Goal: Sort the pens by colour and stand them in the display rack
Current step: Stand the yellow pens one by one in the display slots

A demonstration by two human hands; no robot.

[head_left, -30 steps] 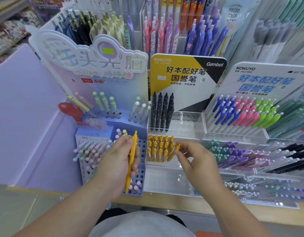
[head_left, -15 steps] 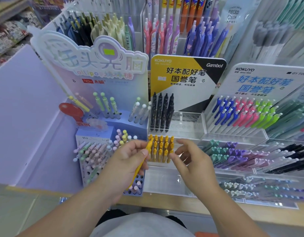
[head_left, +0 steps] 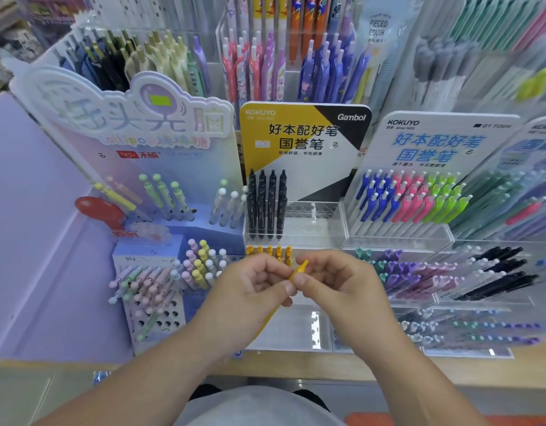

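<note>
My left hand (head_left: 253, 290) and my right hand (head_left: 336, 287) meet in front of the clear acrylic display rack (head_left: 320, 222). Both pinch one yellow pen (head_left: 299, 269), whose top end sticks up between the fingertips. Its lower barrel runs down under my left hand and is mostly hidden. Just behind my hands, a row of yellow pens (head_left: 268, 250) stands in the rack's front tier. Several black pens (head_left: 267, 204) stand in the tier above, with empty holes to their right.
A blue perforated stand (head_left: 161, 315) with pastel lollipop-top pens is at the left. Blue, pink and green pens (head_left: 409, 198) stand at the right, with purple and black pens (head_left: 449, 272) lying in trays below. A wooden counter edge (head_left: 296, 368) runs in front.
My left hand swung the yellow pen from upright towards the right. My right hand left the row of yellow pens and came in to pinch the pen's top.
</note>
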